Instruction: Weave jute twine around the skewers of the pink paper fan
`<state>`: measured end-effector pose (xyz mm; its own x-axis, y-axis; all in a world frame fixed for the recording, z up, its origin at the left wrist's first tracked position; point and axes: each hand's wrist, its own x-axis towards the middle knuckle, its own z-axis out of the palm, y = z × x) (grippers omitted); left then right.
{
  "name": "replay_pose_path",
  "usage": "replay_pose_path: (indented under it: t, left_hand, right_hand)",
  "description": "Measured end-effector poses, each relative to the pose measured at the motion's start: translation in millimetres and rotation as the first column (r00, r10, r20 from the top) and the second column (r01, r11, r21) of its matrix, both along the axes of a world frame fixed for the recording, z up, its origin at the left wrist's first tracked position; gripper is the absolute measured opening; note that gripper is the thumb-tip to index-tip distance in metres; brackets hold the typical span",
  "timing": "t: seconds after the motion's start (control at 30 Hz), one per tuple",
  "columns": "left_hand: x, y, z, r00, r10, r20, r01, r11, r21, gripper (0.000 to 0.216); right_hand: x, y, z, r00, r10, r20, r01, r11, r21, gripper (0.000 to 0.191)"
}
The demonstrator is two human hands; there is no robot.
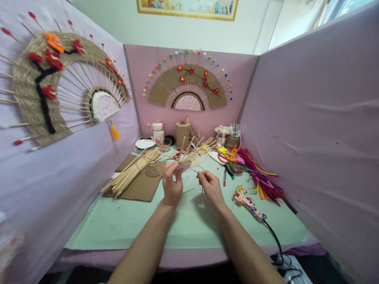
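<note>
My left hand (172, 185) is closed on a fan frame, gripping its small pale half-round base (184, 166) between thumb and fingers. Thin wooden sticks (194, 150) spread from that base upward and to the right. My right hand (212, 188) is pinched just right of the base. A thin twine (193, 170) runs from the frame to its fingertips, and a loose tail hangs below that hand. Both hands are raised over the green table cover (130, 225). Beneath them lies a short thin piece (188, 190), too small to tell whether stick or twine.
Left, a bundle of sticks (133, 171) lies on cardboard (152, 185). A twine spool (182, 135) stands behind. To the right are scissors (226, 157), a red marker (224, 177), pipe cleaners (263, 177) and a corded glue gun (249, 203). Finished fans (189, 75) hang on the partitions.
</note>
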<state>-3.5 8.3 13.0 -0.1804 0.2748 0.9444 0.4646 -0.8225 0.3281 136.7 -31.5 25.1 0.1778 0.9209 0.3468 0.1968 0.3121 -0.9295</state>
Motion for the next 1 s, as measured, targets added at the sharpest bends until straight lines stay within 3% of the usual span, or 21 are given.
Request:
replay_pose_path:
  t: [0.37, 0.6, 1.0]
  left_hand:
    - [5.0, 0.3, -2.4, 0.987, -0.107, 0.123, 0.109, 0.994, -0.007, 0.035]
    - [5.9, 0.0, -4.6, 0.991, -0.067, 0.112, 0.073, 0.996, -0.047, 0.033]
    - [2.9, -0.8, -2.0, 0.99, -0.071, 0.12, 0.075, 0.997, -0.035, 0.029]
  right_hand:
    - [4.2, 0.7, -2.0, 0.994, -0.087, -0.064, 0.091, 0.994, 0.053, 0.03]
    - [4.9, -2.5, -1.8, 0.984, -0.144, -0.1, 0.154, 0.984, 0.092, 0.028]
    - [3.2, -4.8, -2.4, 0.99, -0.087, -0.113, 0.096, 0.992, 0.079, 0.029]
